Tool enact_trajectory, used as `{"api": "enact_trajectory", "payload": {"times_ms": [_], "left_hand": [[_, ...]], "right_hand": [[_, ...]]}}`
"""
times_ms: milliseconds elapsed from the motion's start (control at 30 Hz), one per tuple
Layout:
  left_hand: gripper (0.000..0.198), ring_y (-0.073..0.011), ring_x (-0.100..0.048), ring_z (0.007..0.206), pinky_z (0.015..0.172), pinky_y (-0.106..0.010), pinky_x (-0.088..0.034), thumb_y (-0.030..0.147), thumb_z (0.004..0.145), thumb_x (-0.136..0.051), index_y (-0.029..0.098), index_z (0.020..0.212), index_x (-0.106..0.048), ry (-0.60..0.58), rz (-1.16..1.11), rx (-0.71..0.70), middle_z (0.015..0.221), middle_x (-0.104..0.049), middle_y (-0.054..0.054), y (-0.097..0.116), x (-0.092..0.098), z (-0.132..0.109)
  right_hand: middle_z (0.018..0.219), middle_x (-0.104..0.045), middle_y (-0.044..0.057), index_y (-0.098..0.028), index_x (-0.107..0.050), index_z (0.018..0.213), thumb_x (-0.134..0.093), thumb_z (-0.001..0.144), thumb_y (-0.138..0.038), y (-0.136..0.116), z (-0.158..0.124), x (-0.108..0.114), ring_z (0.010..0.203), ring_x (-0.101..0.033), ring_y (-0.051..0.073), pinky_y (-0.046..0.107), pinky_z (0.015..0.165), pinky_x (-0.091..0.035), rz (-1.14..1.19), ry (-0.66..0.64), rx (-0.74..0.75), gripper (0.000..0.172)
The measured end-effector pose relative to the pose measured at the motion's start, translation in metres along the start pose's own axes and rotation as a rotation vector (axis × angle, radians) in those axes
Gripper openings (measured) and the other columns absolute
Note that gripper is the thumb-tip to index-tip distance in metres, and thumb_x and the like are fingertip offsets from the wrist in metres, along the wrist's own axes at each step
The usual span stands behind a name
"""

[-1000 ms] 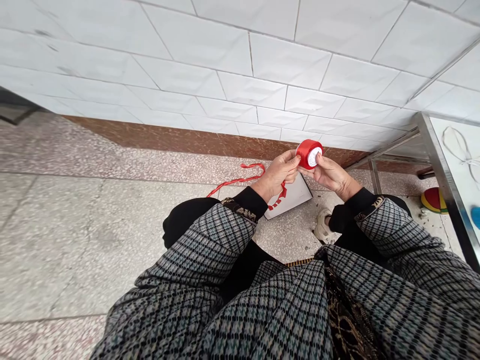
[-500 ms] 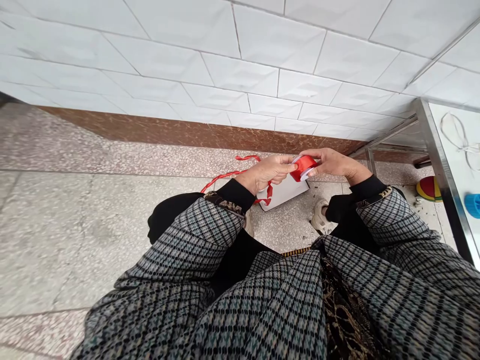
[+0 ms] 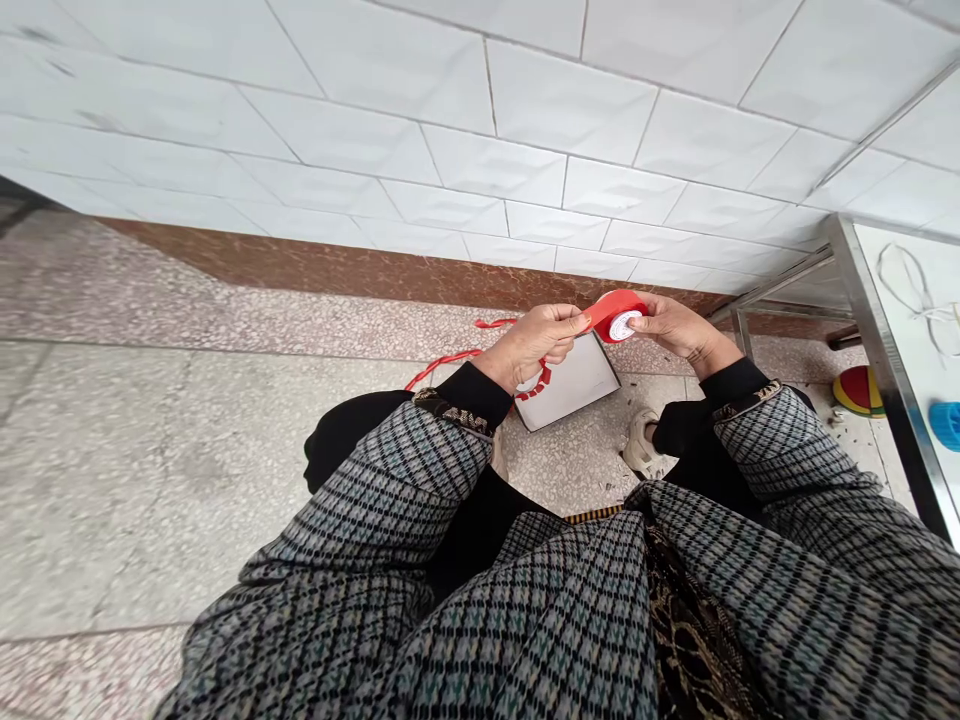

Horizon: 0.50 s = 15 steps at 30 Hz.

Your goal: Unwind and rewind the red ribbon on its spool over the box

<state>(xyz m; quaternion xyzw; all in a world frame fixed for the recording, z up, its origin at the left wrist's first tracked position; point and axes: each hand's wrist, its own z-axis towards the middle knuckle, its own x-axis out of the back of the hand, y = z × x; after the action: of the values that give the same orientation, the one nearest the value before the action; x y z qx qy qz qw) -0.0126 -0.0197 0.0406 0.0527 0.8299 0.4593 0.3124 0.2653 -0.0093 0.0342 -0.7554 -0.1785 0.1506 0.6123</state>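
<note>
In the head view, my right hand grips a spool of red ribbon, its white side turned toward me and the thumb on that side. The fingers of my left hand are closed on the ribbon's free end. A short stretch of ribbon runs between the two hands. Below my left hand, more red ribbon hangs in small curls, partly hidden by the hand. A twisted red length shows to the left of my wrist. Under the hands, on the floor, is a shallow box or board with a white face.
A tiled wall rises ahead. To the right stands a metal-framed table with a white cord and a blue plastic object on top. A red and yellow ball lies beneath it. Dark scraps dot the floor near my shoe.
The spool has turned so its white side faces me. My left hand has moved slightly away from it, and a short stretch of ribbon now spans the gap.
</note>
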Motion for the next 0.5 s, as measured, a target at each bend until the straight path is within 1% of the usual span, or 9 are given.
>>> {"api": "enact_trajectory", "payload": {"times_ms": [67,133,233,367,500], "left_hand": [[0.034,-0.0006,-0.024,0.043,0.044,-0.017,-0.016,0.017,0.107,-0.077,0.018,0.078,-0.058,-0.001,-0.023,-0.001,0.059,-0.037,0.011,-0.0002,-0.0020,-0.0004],[0.035,-0.0007,-0.024,0.042,0.043,-0.016,-0.015,0.015,0.107,-0.076,0.018,0.077,-0.056,0.025,-0.043,-0.014,0.057,-0.037,0.011,0.0003,-0.0025,-0.0005],[0.038,-0.0008,-0.023,0.042,0.043,-0.016,-0.015,0.014,0.105,-0.077,0.019,0.075,-0.053,0.052,-0.060,-0.019,0.056,-0.037,0.011,0.0019,-0.0015,0.0001],[0.040,-0.0003,-0.022,0.041,0.043,-0.016,-0.014,0.013,0.104,-0.078,0.019,0.073,-0.053,0.038,-0.059,0.002,0.055,-0.037,0.011,0.0025,-0.0011,0.0006],[0.039,-0.0011,-0.021,0.040,0.043,-0.016,-0.015,0.016,0.107,-0.075,0.018,0.074,-0.055,0.038,-0.065,0.012,0.052,-0.033,0.012,-0.0009,-0.0047,-0.0005]], "right_hand": [[0.121,-0.086,0.004,-0.029,-0.087,0.124,-0.109,0.075,-0.059,0.0008,0.0021,-0.0015,0.113,-0.075,0.025,0.040,0.110,-0.056,-0.002,0.023,0.020,0.062],[0.120,-0.086,0.004,-0.029,-0.087,0.122,-0.110,0.073,-0.059,-0.0003,0.0029,-0.0017,0.113,-0.075,0.025,0.041,0.112,-0.055,-0.009,0.021,0.015,0.061],[0.116,-0.087,0.003,-0.030,-0.087,0.119,-0.110,0.072,-0.060,-0.0031,0.0023,-0.0013,0.111,-0.075,0.025,0.041,0.110,-0.056,-0.010,0.002,-0.018,0.060],[0.116,-0.087,0.002,-0.031,-0.087,0.118,-0.110,0.070,-0.062,-0.0043,0.0012,-0.0029,0.112,-0.075,0.027,0.041,0.107,-0.057,0.007,-0.003,-0.030,0.062],[0.110,-0.087,0.001,-0.029,-0.087,0.115,-0.113,0.067,-0.059,-0.0031,0.0012,-0.0070,0.104,-0.076,0.022,0.036,0.102,-0.059,0.081,0.008,-0.026,0.063]]}}
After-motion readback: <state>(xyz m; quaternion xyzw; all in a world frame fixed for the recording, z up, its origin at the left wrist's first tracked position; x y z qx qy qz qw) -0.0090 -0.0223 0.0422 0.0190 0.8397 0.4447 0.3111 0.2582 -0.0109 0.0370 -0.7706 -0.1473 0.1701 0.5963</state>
